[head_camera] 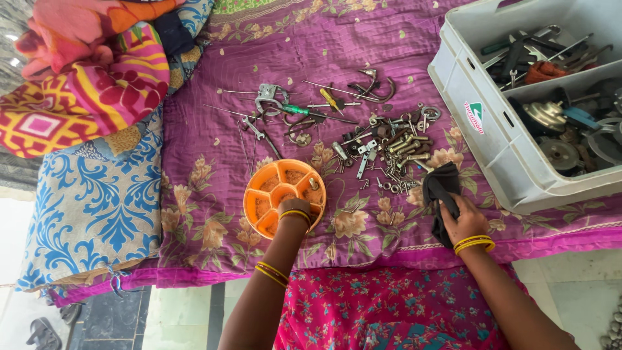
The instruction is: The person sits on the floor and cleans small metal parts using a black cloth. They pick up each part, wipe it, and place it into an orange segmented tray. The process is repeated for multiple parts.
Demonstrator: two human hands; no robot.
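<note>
Open purple cloth [214, 162] between orange tray [259, 194] and folded fabrics [84, 84]; rightward passage blocked by scattered bolts [395, 152] and grey crate [492, 142].

One label, on the grey crate at the right

A small rectangular sticker [473, 117] sits on the long outer wall of the light grey plastic crate [492, 155], which stands at the right edge of the purple floral bedspread [214, 162]. The sticker is white, with a green emblem at its upper part and red print beneath, and it lies tilted along the slanted wall, roughly midway along it. No other label, package, sign or screen is in view.
</note>
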